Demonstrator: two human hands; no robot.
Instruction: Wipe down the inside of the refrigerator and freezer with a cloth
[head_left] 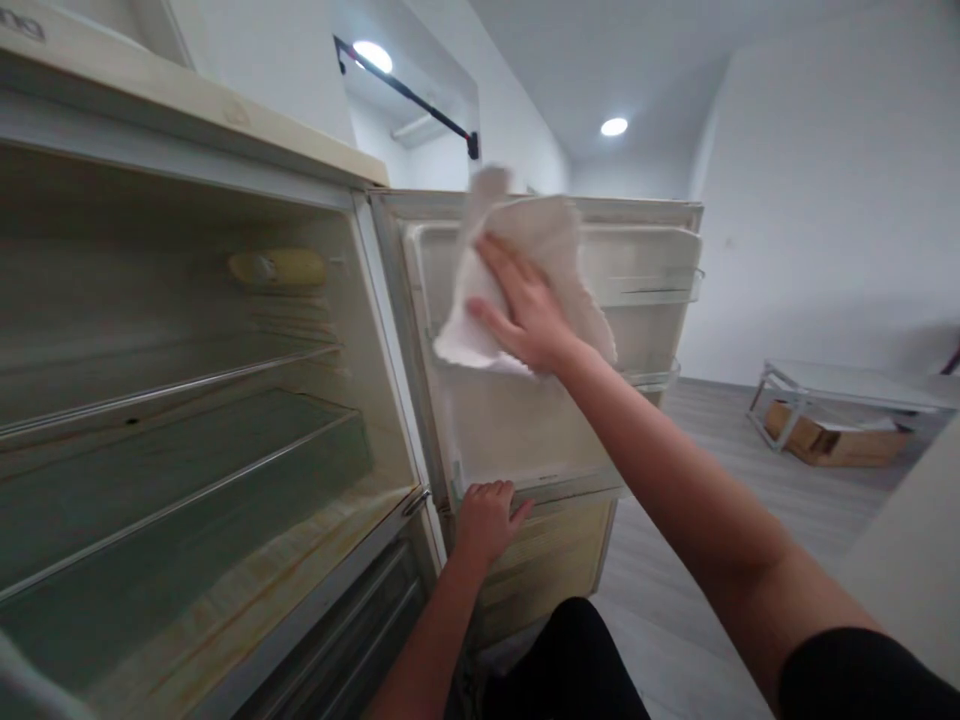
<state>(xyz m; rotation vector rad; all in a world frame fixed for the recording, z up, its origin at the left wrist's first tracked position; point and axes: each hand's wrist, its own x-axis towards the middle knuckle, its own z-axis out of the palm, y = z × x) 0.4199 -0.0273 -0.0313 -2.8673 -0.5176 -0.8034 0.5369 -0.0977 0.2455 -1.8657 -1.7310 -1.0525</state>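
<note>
A fridge door (pixel 517 430) stands swung open beside the fridge (pixel 382 330). My right hand (pixel 521 305) holds a white cloth (pixel 559 235) against the upper inside of the door, palm down with the fingers stretched over it. The cloth's edges are blurred and partly cover the door racks. Lower down, my left hand (pixel 487 515) has its fingers hooked over the door's bottom rack (pixel 570 487), the thumb sticking out to the right.
Inside the fridge are glass shelves (pixel 187 490), a stained floor edge and a yellowish lamp cover (pixel 277 267). Another door rack (pixel 652 288) juts out at the right. A low table (pixel 855 380) stands over a cardboard box (pixel 847 440) on the grey floor. My knee (pixel 577 650) is below the door.
</note>
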